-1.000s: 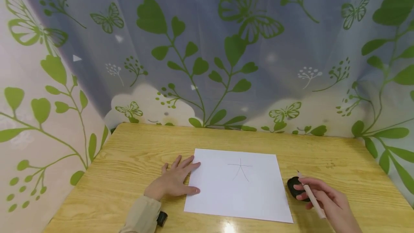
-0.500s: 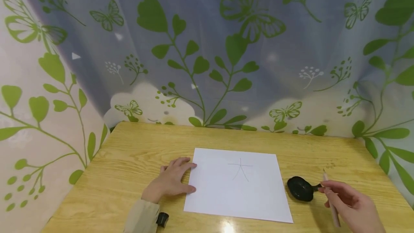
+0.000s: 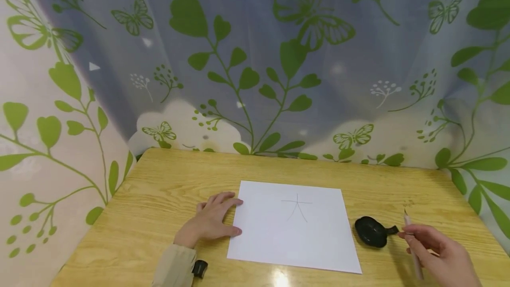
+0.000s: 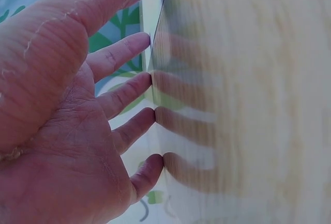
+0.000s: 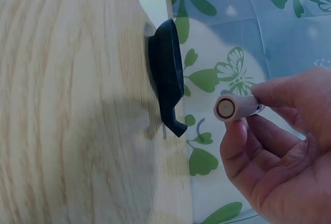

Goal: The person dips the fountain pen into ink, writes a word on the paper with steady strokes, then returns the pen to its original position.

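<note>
A white sheet of paper (image 3: 295, 245) bears thin dark strokes shaped like 大. Beside its left edge lies my left hand (image 3: 213, 220), fingers spread and fingertips down, the thumb and index tips at the paper's edge. The left wrist view shows the same left hand (image 4: 77, 125) with its fingertips touching the wood. My right hand (image 3: 442, 249) pinches a slim pale pen (image 3: 416, 262), dark pointed tip uppermost, above the table right of the paper. Near those fingers sits a small black dish (image 3: 370, 232) with a short handle. From the right wrist, the pen (image 5: 238, 106) shows its round end.
The wood-grain table (image 3: 191, 169) reaches back to a blue-grey curtain (image 3: 247, 34) printed with green leaves and butterflies. Another patterned curtain (image 3: 32, 87) hangs on the left. A small black object (image 3: 200, 269) shows beside the left sleeve (image 3: 175, 267).
The right hand has moved right with the pen, uncovering the black dish, and the pen's tip now points more upright. The left fingers have drawn back slightly from the paper and bent.
</note>
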### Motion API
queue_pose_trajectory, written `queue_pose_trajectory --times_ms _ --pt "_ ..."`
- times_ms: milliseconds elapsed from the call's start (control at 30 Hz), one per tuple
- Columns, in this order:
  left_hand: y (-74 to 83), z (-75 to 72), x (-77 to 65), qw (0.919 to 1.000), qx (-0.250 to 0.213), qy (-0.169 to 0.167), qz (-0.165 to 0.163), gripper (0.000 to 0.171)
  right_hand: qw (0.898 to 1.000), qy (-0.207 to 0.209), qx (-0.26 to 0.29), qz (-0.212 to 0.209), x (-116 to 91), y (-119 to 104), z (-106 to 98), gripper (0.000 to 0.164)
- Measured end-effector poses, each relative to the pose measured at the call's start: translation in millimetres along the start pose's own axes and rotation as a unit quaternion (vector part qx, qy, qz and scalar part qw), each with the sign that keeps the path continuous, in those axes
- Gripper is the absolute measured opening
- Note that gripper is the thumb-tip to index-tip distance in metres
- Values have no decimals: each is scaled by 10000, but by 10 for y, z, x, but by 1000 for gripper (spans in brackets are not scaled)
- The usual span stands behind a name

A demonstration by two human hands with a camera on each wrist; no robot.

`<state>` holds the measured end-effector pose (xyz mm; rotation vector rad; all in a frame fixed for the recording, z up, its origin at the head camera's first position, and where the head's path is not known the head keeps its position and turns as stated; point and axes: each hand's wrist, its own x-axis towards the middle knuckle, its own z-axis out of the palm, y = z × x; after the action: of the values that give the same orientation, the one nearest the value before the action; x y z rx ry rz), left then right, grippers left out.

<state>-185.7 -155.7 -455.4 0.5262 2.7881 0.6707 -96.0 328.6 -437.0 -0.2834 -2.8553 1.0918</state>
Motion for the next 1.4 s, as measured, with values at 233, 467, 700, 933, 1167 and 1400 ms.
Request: queue_pose_trajectory --times_ms 233,467,700,933,1167,1400 --pt "20 -10 -6 10000 -28 18 -12 68 9974 -387 -579 198 75 102 -50 34" --pt "58 -35 -7 9999 -75 -29 -85 67 9913 -754 -958 488 165 175 -71 44" --pt "37 -22 13 9999 -70 -17 -112 67 9894 -929 -914 641 191 179 -31 53" --pt "22 0 25 9999 -44 -20 -122 67 9900 -914 -989 421 217 193 36 56" --pt "6 7 32 9998 -94 -59 -138 67 9872 -1121 -1094 313 276 166 75 58" --pt "-4 3 31 9999 -100 -73 -88 68 9842 -1304 -1168 264 341 134 101 54"
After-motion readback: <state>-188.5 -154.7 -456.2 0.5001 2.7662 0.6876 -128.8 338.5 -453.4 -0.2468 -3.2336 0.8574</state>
